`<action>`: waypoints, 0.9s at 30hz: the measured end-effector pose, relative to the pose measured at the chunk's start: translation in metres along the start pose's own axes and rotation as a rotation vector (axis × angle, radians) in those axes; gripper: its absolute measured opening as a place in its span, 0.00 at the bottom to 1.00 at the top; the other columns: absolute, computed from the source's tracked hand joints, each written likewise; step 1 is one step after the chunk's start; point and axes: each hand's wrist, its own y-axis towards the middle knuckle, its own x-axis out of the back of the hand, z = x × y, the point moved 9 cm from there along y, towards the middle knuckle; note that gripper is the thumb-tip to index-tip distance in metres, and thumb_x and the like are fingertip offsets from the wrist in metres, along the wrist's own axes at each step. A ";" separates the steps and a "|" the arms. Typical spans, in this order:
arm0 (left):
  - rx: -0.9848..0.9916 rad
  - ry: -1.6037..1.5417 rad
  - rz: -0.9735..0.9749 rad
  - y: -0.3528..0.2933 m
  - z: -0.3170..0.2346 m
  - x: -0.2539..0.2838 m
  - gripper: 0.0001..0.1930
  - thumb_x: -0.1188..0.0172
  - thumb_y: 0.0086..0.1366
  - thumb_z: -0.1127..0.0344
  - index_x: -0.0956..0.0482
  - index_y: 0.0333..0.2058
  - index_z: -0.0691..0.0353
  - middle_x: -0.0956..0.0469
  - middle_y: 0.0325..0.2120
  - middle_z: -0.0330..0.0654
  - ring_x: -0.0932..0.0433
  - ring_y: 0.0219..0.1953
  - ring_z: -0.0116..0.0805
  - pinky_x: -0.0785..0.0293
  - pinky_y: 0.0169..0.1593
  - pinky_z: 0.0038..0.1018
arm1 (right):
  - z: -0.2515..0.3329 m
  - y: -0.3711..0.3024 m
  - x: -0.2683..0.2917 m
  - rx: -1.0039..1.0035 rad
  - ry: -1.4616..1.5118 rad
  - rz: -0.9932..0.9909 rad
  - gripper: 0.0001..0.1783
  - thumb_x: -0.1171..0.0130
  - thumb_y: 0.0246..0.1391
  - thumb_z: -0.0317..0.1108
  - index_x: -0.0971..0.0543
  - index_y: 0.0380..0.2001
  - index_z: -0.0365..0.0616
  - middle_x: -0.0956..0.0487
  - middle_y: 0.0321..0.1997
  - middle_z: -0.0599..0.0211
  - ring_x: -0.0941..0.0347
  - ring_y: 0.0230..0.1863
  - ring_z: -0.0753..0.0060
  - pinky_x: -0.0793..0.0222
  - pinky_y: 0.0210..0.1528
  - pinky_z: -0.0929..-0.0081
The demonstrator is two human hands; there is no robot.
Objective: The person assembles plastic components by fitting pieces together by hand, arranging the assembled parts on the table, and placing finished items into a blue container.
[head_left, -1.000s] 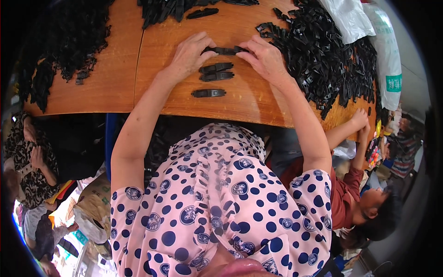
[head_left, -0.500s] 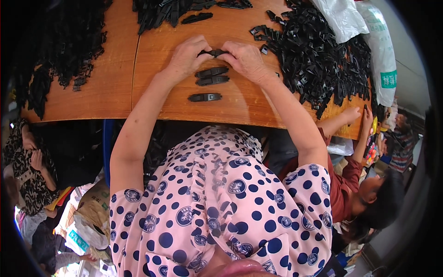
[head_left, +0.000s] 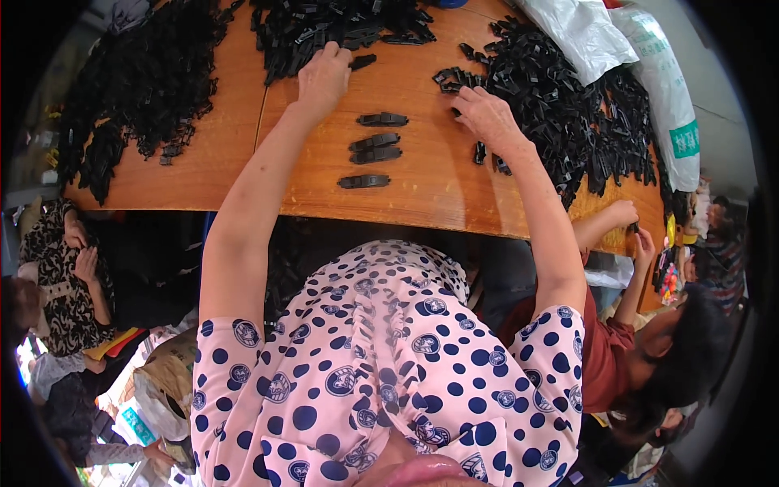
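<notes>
Both hands are apart over the wooden table. My left hand (head_left: 324,79) reaches to the near edge of the far middle pile of black plastic buckle pieces (head_left: 296,40); its fingers are bent together, and what they grip, if anything, is hidden. At the left rim of the right-hand pile of black buckle pieces (head_left: 552,105), my right hand (head_left: 491,120) has its fingers drawn together on a small black buckle piece (head_left: 456,112). Between my forearms several joined black buckles lie crosswise in a column, the farthest buckle (head_left: 382,119) and the nearest buckle (head_left: 363,181) among them.
Another big heap of black pieces (head_left: 146,89) covers the left of the table (head_left: 211,174). White plastic bags (head_left: 661,97) lie along the right edge. A co-worker in a dark red top (head_left: 604,357) sits at my right, hands over the table's edge. Other people sit at the lower left.
My hands have parted from the buckle they held together. That buckle now lies at the far end of the column. My left hand moved forward, my right hand rightward to the piles.
</notes>
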 end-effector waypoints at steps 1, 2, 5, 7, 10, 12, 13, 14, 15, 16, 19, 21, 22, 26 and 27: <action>-0.007 0.002 0.003 -0.004 -0.004 -0.002 0.11 0.39 0.66 0.67 0.22 0.46 0.57 0.26 0.46 0.42 0.24 0.50 0.44 0.21 0.49 0.39 | 0.001 -0.002 0.000 -0.021 0.059 -0.015 0.12 0.34 0.52 0.36 0.21 0.39 0.46 0.24 0.43 0.66 0.24 0.48 0.61 0.24 0.45 0.67; -0.101 -0.018 -0.035 -0.009 -0.015 -0.002 0.09 0.39 0.65 0.68 0.24 0.44 0.58 0.27 0.44 0.42 0.24 0.49 0.44 0.22 0.47 0.39 | 0.003 -0.003 -0.002 -0.043 0.118 -0.030 0.14 0.33 0.53 0.40 0.21 0.38 0.46 0.24 0.42 0.66 0.24 0.48 0.61 0.24 0.44 0.67; -0.268 -0.053 -0.048 -0.030 -0.038 -0.002 0.08 0.38 0.64 0.68 0.26 0.41 0.58 0.26 0.41 0.40 0.25 0.46 0.43 0.22 0.44 0.38 | 0.010 -0.006 -0.005 -0.075 0.244 -0.092 0.14 0.34 0.53 0.41 0.22 0.38 0.45 0.23 0.42 0.63 0.23 0.47 0.59 0.24 0.43 0.65; -0.421 -0.143 -0.080 -0.044 -0.055 0.007 0.09 0.37 0.64 0.66 0.25 0.41 0.59 0.26 0.40 0.41 0.24 0.45 0.43 0.22 0.45 0.37 | 0.011 -0.008 -0.010 -0.112 0.272 -0.082 0.14 0.34 0.54 0.41 0.22 0.38 0.44 0.23 0.41 0.62 0.22 0.45 0.56 0.24 0.43 0.64; -0.284 -0.282 -0.202 -0.051 -0.051 0.028 0.10 0.36 0.64 0.65 0.24 0.42 0.59 0.25 0.40 0.41 0.24 0.43 0.43 0.23 0.44 0.37 | 0.006 -0.008 -0.014 -0.152 0.356 -0.133 0.14 0.35 0.57 0.39 0.22 0.39 0.41 0.23 0.41 0.61 0.23 0.42 0.51 0.25 0.42 0.61; -0.187 -0.299 -0.151 -0.050 -0.031 0.011 0.10 0.36 0.64 0.66 0.23 0.42 0.60 0.25 0.39 0.41 0.23 0.43 0.43 0.24 0.44 0.36 | 0.006 -0.003 -0.008 -0.146 0.388 -0.209 0.13 0.35 0.58 0.39 0.22 0.38 0.42 0.22 0.37 0.62 0.23 0.39 0.51 0.25 0.41 0.62; -0.088 -0.314 -0.099 -0.049 -0.021 0.004 0.10 0.36 0.63 0.66 0.23 0.41 0.60 0.25 0.38 0.41 0.23 0.42 0.43 0.25 0.43 0.35 | 0.008 0.003 -0.005 -0.140 0.388 -0.200 0.13 0.35 0.58 0.39 0.22 0.38 0.42 0.22 0.37 0.62 0.23 0.39 0.51 0.25 0.41 0.62; -0.077 -0.318 -0.099 -0.048 -0.018 0.002 0.10 0.36 0.63 0.66 0.23 0.41 0.60 0.25 0.38 0.41 0.23 0.42 0.43 0.25 0.43 0.35 | 0.010 0.011 -0.003 -0.128 0.389 -0.189 0.14 0.36 0.58 0.40 0.22 0.40 0.42 0.21 0.38 0.62 0.22 0.40 0.52 0.25 0.40 0.61; -0.136 -0.376 -0.062 -0.047 -0.021 -0.002 0.10 0.35 0.63 0.66 0.22 0.41 0.61 0.26 0.37 0.41 0.23 0.41 0.43 0.25 0.43 0.35 | 0.013 0.021 0.000 -0.114 0.390 -0.178 0.15 0.36 0.57 0.41 0.22 0.41 0.43 0.20 0.39 0.62 0.21 0.41 0.53 0.25 0.40 0.61; -0.197 -0.437 -0.024 -0.046 -0.028 -0.004 0.10 0.35 0.62 0.66 0.22 0.40 0.62 0.26 0.35 0.41 0.23 0.40 0.43 0.26 0.42 0.35 | 0.015 0.029 0.001 -0.111 0.389 -0.167 0.15 0.36 0.57 0.41 0.22 0.41 0.43 0.20 0.39 0.62 0.21 0.41 0.53 0.25 0.40 0.61; -0.166 -0.528 0.004 -0.046 -0.032 -0.008 0.09 0.34 0.61 0.67 0.21 0.38 0.63 0.26 0.33 0.41 0.23 0.39 0.43 0.27 0.42 0.36 | 0.029 0.049 0.006 0.022 0.376 -0.176 0.14 0.36 0.58 0.41 0.23 0.40 0.43 0.18 0.34 0.61 0.20 0.37 0.52 0.25 0.37 0.60; -0.172 -0.561 -0.004 -0.047 -0.032 -0.007 0.09 0.35 0.61 0.66 0.22 0.38 0.63 0.27 0.33 0.41 0.24 0.38 0.44 0.27 0.41 0.36 | 0.037 0.059 -0.010 0.073 0.287 0.016 0.14 0.36 0.58 0.41 0.24 0.39 0.44 0.18 0.29 0.60 0.19 0.33 0.52 0.25 0.35 0.59; -0.185 -0.586 -0.017 -0.047 -0.032 -0.005 0.09 0.35 0.61 0.66 0.22 0.38 0.64 0.27 0.33 0.41 0.24 0.38 0.44 0.28 0.41 0.36 | 0.039 0.063 -0.009 0.081 0.291 0.029 0.14 0.36 0.58 0.41 0.24 0.39 0.44 0.18 0.29 0.60 0.19 0.33 0.52 0.25 0.35 0.59; -0.172 -0.614 0.001 -0.047 -0.031 -0.004 0.10 0.35 0.61 0.66 0.22 0.38 0.64 0.27 0.33 0.42 0.24 0.38 0.45 0.28 0.41 0.37 | 0.039 0.069 -0.012 0.069 0.320 0.118 0.12 0.38 0.59 0.38 0.25 0.40 0.44 0.20 0.28 0.54 0.22 0.34 0.45 0.28 0.34 0.54; -0.187 -0.615 -0.003 -0.046 -0.032 -0.004 0.10 0.35 0.62 0.65 0.22 0.38 0.64 0.26 0.33 0.42 0.24 0.38 0.45 0.28 0.40 0.37 | 0.039 0.070 -0.012 0.082 0.342 0.123 0.12 0.38 0.59 0.38 0.26 0.40 0.44 0.20 0.28 0.53 0.22 0.34 0.44 0.28 0.34 0.53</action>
